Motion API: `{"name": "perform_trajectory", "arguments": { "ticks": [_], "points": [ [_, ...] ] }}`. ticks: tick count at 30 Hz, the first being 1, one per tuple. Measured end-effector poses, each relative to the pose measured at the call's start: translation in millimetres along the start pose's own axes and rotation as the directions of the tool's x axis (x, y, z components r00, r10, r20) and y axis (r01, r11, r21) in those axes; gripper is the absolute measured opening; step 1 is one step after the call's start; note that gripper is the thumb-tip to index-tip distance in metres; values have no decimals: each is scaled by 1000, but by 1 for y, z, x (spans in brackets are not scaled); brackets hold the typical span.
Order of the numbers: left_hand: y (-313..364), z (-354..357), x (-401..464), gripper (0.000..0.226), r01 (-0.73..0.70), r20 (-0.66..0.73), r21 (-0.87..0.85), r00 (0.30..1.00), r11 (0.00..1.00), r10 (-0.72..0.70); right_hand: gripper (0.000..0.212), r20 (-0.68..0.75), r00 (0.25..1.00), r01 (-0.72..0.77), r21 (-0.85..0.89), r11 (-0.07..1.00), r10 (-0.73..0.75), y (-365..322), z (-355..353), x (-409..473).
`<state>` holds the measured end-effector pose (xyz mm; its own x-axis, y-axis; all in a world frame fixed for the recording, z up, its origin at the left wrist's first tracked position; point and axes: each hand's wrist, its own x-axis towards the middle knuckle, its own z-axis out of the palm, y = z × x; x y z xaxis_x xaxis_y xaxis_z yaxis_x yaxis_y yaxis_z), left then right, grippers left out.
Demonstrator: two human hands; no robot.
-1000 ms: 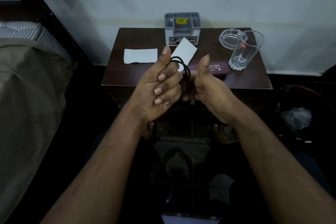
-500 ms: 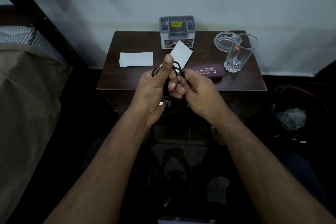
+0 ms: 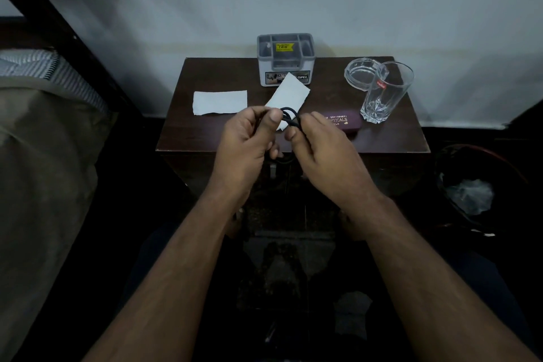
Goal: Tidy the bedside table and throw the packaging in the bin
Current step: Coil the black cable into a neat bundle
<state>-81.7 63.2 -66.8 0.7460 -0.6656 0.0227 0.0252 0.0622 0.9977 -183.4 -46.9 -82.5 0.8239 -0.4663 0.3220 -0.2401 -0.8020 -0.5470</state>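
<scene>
A coiled black cable (image 3: 290, 117) is gripped by both hands over the front edge of the dark wooden bedside table (image 3: 188, 138). My left hand (image 3: 246, 141) pinches the coil from the left, my right hand (image 3: 320, 144) from the right. On the table lie two white paper pieces, one flat at the left (image 3: 220, 102), one (image 3: 289, 94) leaning by a grey organiser box (image 3: 285, 59). A maroon spectacle case (image 3: 342, 123) sits just beyond my right hand. At the right rear stand a clear glass tumbler (image 3: 385, 94) and a glass ashtray (image 3: 361, 73).
A dark bin (image 3: 482, 185) with a clear plastic liner or wrapper inside stands on the floor right of the table. A bed (image 3: 44, 141) with a beige cover fills the left side, its dark frame running diagonally. A white wall is behind the table.
My hands have risen slightly and shifted grips on the cable: the left thumb now presses the coil's top, and the right fingers hold its right side. The table's objects have not moved.
</scene>
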Motion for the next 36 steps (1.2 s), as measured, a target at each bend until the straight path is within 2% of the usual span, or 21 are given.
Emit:
{"name": "perform_trajectory", "arguments": {
  "ticks": [4,7,8,10,11,12,14,19,21,23,25,27,29,32,36],
  "points": [
    [-3,0,1,20,-76,-48,169,995,983,86,30,63,998,7,95,995,-13,2,1,-1],
    [-4,1,1,28,-45,-50,81,998,996,49,36,99,994,-65,312,948,36,0,-1,-1],
    [-3,1,1,30,-28,-36,23,999,999,29,38,123,989,-127,426,896,82,-2,-3,-1],
    [-1,2,1,33,-1,1,-102,1000,995,1,44,212,962,-270,670,692,171,-7,-8,-2],
    [0,3,1,34,11,19,-162,1000,987,-8,47,264,945,-326,735,594,192,-7,-10,-2],
    [-1,3,1,35,25,32,-222,999,975,-19,50,304,935,-352,753,556,180,-7,-12,0],
    [-3,2,4,36,54,55,-316,998,947,-38,48,328,936,-337,734,590,126,-5,-15,1],
    [2,-2,4,37,146,162,-397,983,906,-88,21,259,952,-305,772,557,162,3,-20,2],
    [4,0,2,37,162,198,-411,976,897,-86,16,163,968,-250,713,655,193,8,-19,5],
    [1,5,0,37,102,170,-361,985,927,-42,13,103,978,-207,591,780,181,12,-17,7],
    [-1,9,0,35,34,81,-236,997,971,-15,12,111,981,-191,519,833,156,11,-12,5],
    [-2,11,-1,35,-8,-1,-152,1000,988,8,14,127,978,-205,500,841,163,5,-1,2],
    [-3,12,-1,38,-29,-49,-133,999,991,23,22,130,970,-243,552,798,205,-3,8,-1],
    [-3,14,-2,37,-66,-111,-63,992,996,58,19,153,950,-299,692,658,271,-9,5,-3],
    [-10,12,-1,34,-136,-126,109,981,985,149,20,345,886,-453,788,417,311,-15,-1,-2]
  ]
}}
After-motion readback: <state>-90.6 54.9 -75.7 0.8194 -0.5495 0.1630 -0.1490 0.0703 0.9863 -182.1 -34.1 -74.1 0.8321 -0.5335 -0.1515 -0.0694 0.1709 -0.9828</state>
